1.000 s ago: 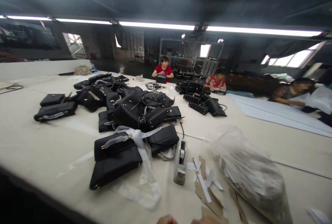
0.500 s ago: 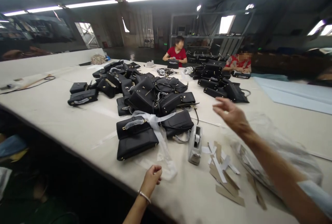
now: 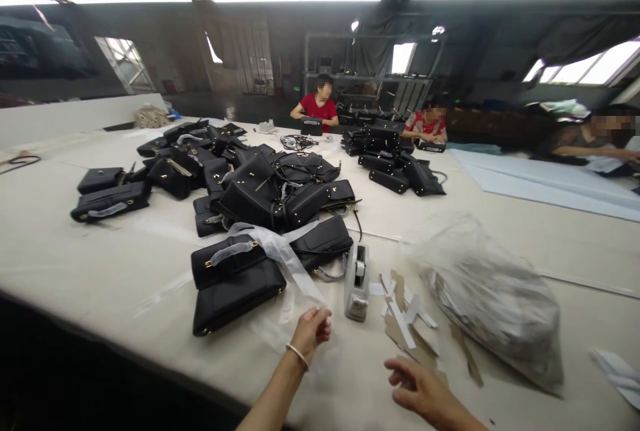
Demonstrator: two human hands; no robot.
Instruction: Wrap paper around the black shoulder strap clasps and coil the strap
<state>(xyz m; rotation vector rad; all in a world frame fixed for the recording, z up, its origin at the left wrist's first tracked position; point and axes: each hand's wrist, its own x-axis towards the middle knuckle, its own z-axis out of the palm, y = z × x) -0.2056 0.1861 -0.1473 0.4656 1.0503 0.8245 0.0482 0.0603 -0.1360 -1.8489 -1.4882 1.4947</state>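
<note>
Big pale table (image 3: 45,251) fills most of the view, with a long heap of black handbags (image 3: 255,198) across its middle and left, beyond both hands. Light-blue sheet (image 3: 545,184) lies flat at far right; a smaller stack of black bags (image 3: 383,151) sits left of it. Co-worker in a plain red top (image 3: 320,110) is at the far edge, a black item in front of them. Clear plastic bag (image 3: 500,304), bulky, stuff inside hard to make out, rests on the right, beyond the right hand and to its right. Front handbag (image 3: 235,294) lies at the near end of the heap, handle wrapped, just beyond and left of the left hand — not touching it. Right hand (image 3: 420,384) is empty, fingers spread, held low near the table's near side. Left hand (image 3: 313,331) has fingers curled, pinching the near end of a translucent strip (image 3: 295,271); strip runs from the fingertips away and to the left, up over the front handbag's far right part. Grey tape dispenser (image 3: 357,284) stands just right of the strip, beyond and between the hands. Paper and card scraps (image 3: 403,328) lie loose just beyond the right hand. Smallest — a thin bracelet (image 3: 299,356) on the left wrist.
</note>
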